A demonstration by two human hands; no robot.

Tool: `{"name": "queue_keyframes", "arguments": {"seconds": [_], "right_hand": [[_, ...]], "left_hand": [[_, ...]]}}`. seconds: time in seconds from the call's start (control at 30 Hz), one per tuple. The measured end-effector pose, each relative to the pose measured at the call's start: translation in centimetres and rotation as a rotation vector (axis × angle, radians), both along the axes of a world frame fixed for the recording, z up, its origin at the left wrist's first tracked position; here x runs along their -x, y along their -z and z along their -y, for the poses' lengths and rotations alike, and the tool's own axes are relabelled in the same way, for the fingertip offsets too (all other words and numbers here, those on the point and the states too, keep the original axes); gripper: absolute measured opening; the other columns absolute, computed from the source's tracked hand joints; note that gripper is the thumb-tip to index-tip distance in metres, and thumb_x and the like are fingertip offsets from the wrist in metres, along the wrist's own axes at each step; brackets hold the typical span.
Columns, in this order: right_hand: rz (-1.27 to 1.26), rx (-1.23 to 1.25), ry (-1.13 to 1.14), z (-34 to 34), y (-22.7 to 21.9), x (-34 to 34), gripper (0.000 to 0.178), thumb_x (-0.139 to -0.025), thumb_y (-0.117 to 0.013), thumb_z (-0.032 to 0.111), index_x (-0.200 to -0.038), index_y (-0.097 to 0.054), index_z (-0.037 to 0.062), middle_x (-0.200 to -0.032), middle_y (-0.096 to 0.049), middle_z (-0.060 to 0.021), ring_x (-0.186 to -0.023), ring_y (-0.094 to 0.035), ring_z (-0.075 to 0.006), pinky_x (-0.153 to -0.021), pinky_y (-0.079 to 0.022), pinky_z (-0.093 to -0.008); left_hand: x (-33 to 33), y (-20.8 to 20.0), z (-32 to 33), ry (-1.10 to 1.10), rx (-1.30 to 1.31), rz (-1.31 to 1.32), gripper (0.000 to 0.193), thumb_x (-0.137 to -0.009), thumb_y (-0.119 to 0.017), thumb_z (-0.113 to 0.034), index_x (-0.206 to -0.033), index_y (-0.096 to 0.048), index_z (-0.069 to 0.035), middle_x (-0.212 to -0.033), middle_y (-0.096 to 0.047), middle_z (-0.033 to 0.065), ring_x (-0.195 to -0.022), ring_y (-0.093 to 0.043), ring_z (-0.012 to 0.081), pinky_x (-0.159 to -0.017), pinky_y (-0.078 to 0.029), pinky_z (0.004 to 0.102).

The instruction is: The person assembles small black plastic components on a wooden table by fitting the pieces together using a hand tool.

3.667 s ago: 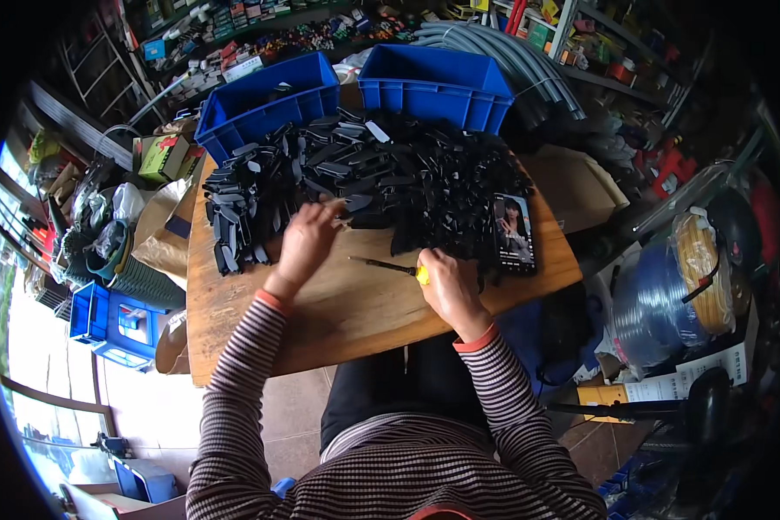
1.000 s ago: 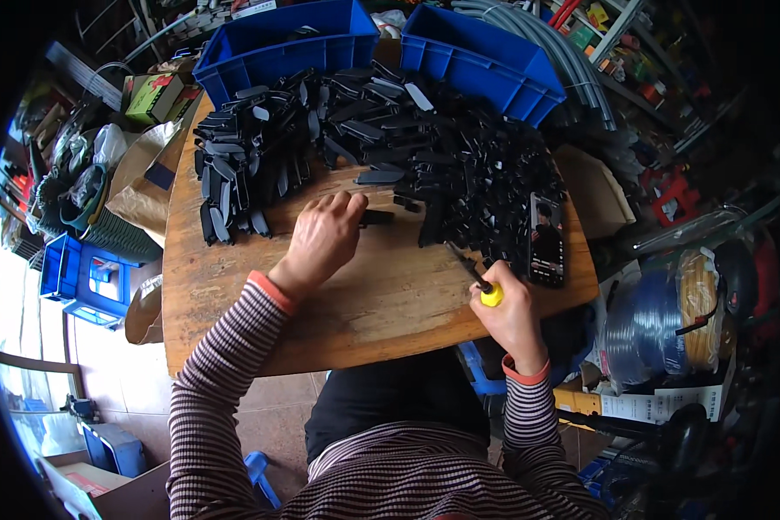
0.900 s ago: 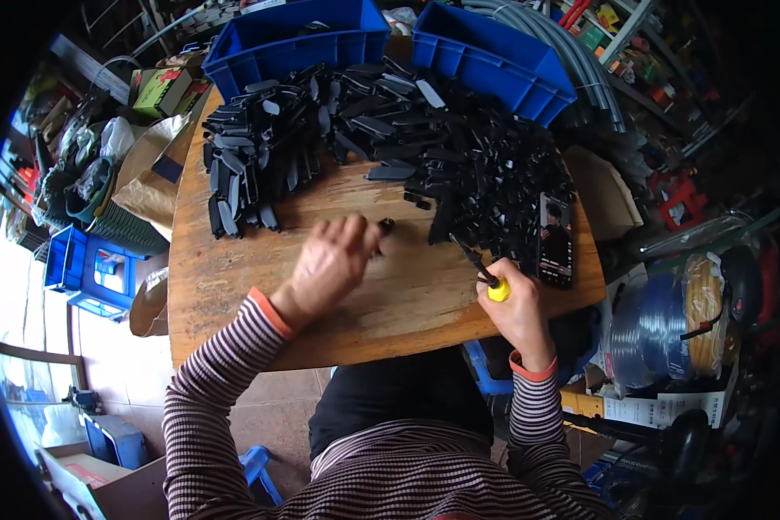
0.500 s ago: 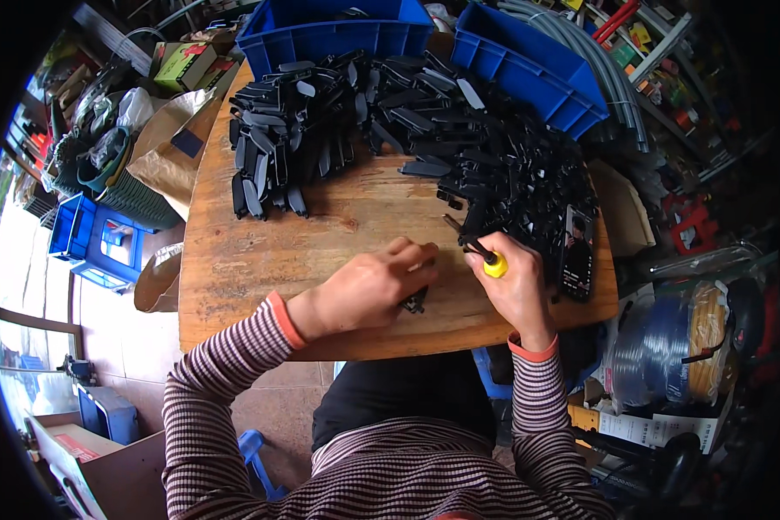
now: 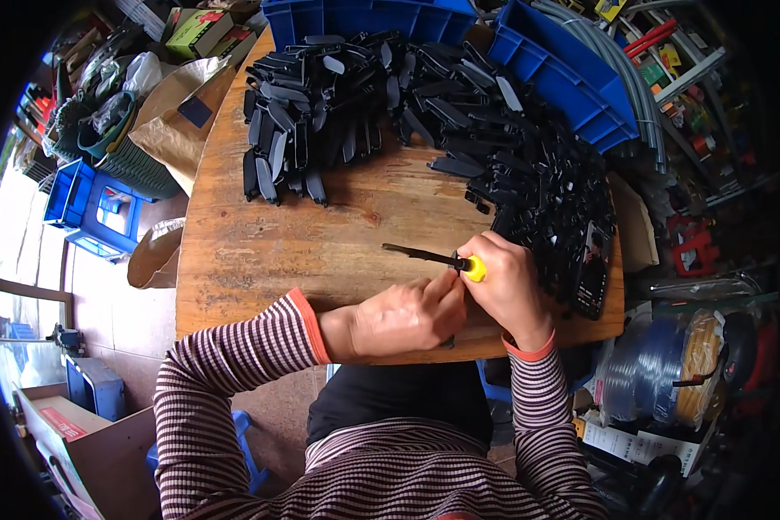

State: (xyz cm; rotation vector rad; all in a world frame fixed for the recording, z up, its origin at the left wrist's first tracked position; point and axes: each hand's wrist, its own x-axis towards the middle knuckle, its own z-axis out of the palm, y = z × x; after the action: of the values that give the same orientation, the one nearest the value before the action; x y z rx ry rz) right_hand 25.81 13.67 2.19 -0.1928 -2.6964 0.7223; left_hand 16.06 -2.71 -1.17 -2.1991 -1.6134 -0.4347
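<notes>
My right hand is closed round the yellow handle of a screwdriver. Its dark shaft points left over the table, above my left hand. My left hand is closed, its thumb and fingertips against my right hand just below the handle. A small black part shows under the left fingers; most of it is hidden. Beyond both hands lies a heap of black plastic pieces, some long and flat with rounded ends, others small.
The wooden table has a rounded edge near my body. Blue bins stand at its far side. A phone lies at the right beside the heap. Brown paper bags are at the left, coiled tubing at the right.
My left hand has moved right and met my right hand. The screwdriver has swung so its shaft points left instead of up and left. The view has shifted slightly.
</notes>
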Motion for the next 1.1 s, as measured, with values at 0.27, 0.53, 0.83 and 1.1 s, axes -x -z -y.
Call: {"name": "queue_keyframes", "arguments": {"seconds": [0.27, 0.53, 0.83, 1.1], "right_hand": [[-0.030, 0.094, -0.125, -1.3, -1.6, 0.2, 0.012, -0.079, -0.070, 0.003, -0.086, -0.061, -0.0007, -0.078, -0.065, -0.0139, -0.068, -0.064, -0.0255, -0.059, -0.050, -0.0338], [-0.559, 0.764, 0.022, 1.1, -1.0, 3.1, 0.013, -0.092, -0.067, 0.012, -0.087, -0.062, 0.0014, -0.074, -0.066, -0.0054, -0.060, -0.057, -0.0068, -0.057, -0.046, -0.0213], [-0.230, -0.299, 0.182, -4.4, -1.3, 2.3, 0.011, -0.078, -0.072, 0.005, -0.084, -0.063, 0.0032, -0.074, -0.065, -0.0076, -0.073, -0.060, -0.0221, -0.067, -0.048, -0.0350], [-0.057, -0.388, 0.336, -4.1, 2.5, 3.4, 0.014, -0.072, -0.072, 0.004, -0.085, -0.065, 0.0044, -0.087, -0.068, -0.0108, -0.085, -0.059, -0.0305, -0.074, -0.047, -0.0399]], "left_hand": [[-0.1, 0.6, 0.1, 0.018, 0.082, 0.067, 0.030, -0.076, -0.059, -0.015, -0.099, -0.061, 0.005, -0.111, -0.061, 0.0210, -0.110, -0.061, 0.0328, -0.078, -0.058, 0.0319], [-0.2, -0.1, 0.2, 0.031, 0.097, 0.039, 0.031, -0.077, -0.059, -0.014, -0.102, -0.061, 0.004, -0.115, -0.061, 0.0209, -0.115, -0.059, 0.0324, -0.078, -0.057, 0.0315], [1.5, 0.4, -2.3, 0.117, 0.094, 0.305, 0.038, -0.074, -0.064, -0.017, -0.110, -0.061, -0.005, -0.115, -0.060, 0.0125, -0.111, -0.059, 0.0267, -0.085, -0.050, 0.0347], [7.1, 0.7, -3.1, -0.222, 0.017, 0.572, 0.041, -0.067, -0.072, -0.007, -0.106, -0.059, -0.005, -0.093, -0.054, 0.0120, -0.095, -0.058, 0.0316, -0.083, -0.049, 0.0390]]}}
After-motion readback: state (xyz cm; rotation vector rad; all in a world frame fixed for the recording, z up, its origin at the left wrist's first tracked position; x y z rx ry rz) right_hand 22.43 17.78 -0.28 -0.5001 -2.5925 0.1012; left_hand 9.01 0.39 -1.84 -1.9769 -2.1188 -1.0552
